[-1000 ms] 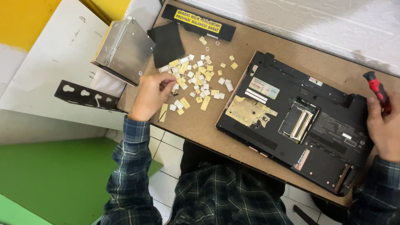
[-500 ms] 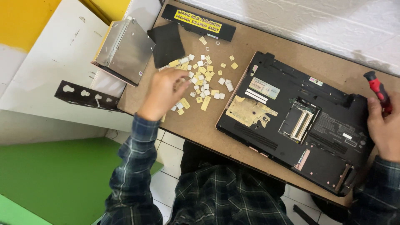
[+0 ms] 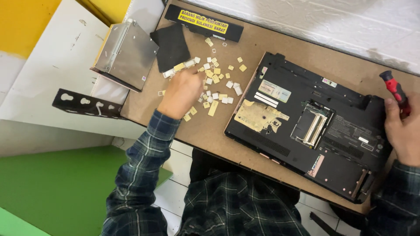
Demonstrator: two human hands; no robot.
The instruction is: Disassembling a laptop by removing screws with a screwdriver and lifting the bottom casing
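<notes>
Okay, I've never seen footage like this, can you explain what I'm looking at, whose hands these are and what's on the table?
This is one view from a camera worn on a person's head, looking down at their own two hands. On the brown table lies a black laptop, upside down with its base opened. The left hand rests on a scatter of small pale key caps. The right hand holds a red-handled screwdriver at the laptop's edge. Also there: a silver drive, a black pad and a long black battery bar.

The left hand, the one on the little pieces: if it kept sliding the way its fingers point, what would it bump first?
Probably more of the small pale pieces scattered just past the left hand.
</notes>
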